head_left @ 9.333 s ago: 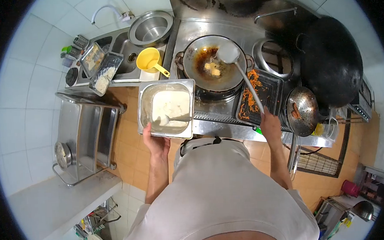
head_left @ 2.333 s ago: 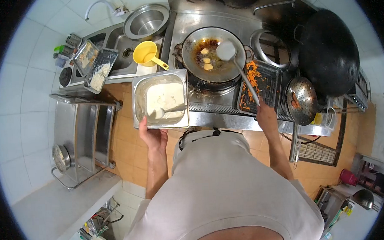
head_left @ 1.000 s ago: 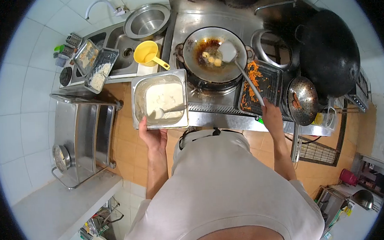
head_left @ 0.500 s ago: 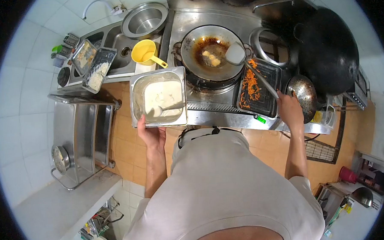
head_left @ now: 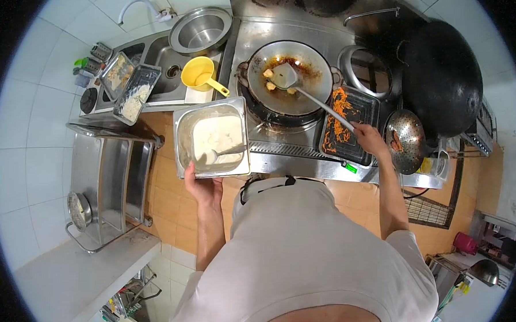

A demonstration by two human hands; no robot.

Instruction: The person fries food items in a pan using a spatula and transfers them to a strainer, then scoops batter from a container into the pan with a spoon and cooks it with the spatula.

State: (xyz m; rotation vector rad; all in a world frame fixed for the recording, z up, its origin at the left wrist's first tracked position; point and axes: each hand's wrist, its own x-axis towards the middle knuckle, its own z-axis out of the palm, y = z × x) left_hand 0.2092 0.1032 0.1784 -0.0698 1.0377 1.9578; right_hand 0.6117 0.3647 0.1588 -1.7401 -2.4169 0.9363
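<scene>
My left hand (head_left: 203, 185) grips the near left corner of a square metal container (head_left: 182, 135) holding pale batter (head_left: 217, 134). A spoon (head_left: 226, 153) rests in the batter. My right hand (head_left: 370, 139) is closed around the long handle of a ladle (head_left: 285, 76), whose bowl is inside the wok (head_left: 290, 105). Around the ladle bowl lie a few small yellowish pieces (head_left: 271, 86), with brown oil beneath. A black tray (head_left: 364, 113) with orange shreds (head_left: 339, 123) sits beside the wok, under the ladle's handle end.
A yellow scoop (head_left: 198, 73) and a metal basin (head_left: 200, 31) stand by the sink (head_left: 164, 61) at left. On the right are a perforated strainer (head_left: 406, 143), an open burner ring (head_left: 349, 76) and a large black wok (head_left: 441, 78). A metal cart (head_left: 106, 185) is lower left.
The ladle bowl has moved left from the wok's right side to among the pieces, which have spread apart. My right hand has shifted slightly left. The container remains in my left hand.
</scene>
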